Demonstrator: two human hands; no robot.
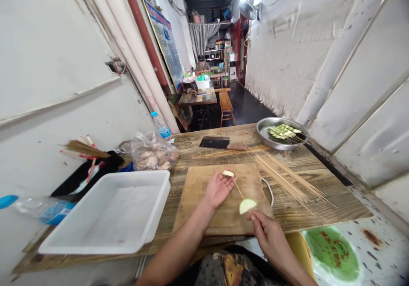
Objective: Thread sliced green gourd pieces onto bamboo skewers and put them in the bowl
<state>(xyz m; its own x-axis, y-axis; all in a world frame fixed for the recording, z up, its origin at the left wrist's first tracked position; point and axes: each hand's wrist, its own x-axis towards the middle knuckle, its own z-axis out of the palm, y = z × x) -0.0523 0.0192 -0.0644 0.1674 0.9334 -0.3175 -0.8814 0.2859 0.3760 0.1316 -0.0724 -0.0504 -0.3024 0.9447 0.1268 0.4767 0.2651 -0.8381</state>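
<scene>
My left hand [220, 188] is palm up above the wooden cutting board [198, 200], its fingers curled, with a pale green zucchini slice [228, 173] between thumb and fingertips. A thin bamboo skewer [238, 189] runs from that slice down towards me. Lower on the skewer is a half-round zucchini slice [248, 206], its flat cut face showing. Below it, my right hand [266, 231] pinches the skewer's near end between thumb and fingers. Loose bamboo skewers [284, 177] lie right of the board.
A cleaver [214, 143] lies beyond the board. At the back right, a metal bowl [260, 137] holds skewered green slices. To the left are a white plastic tub [156, 207], a bag of mushrooms [153, 156] and water bottles [163, 129]. Another person [202, 65] sits at a far table.
</scene>
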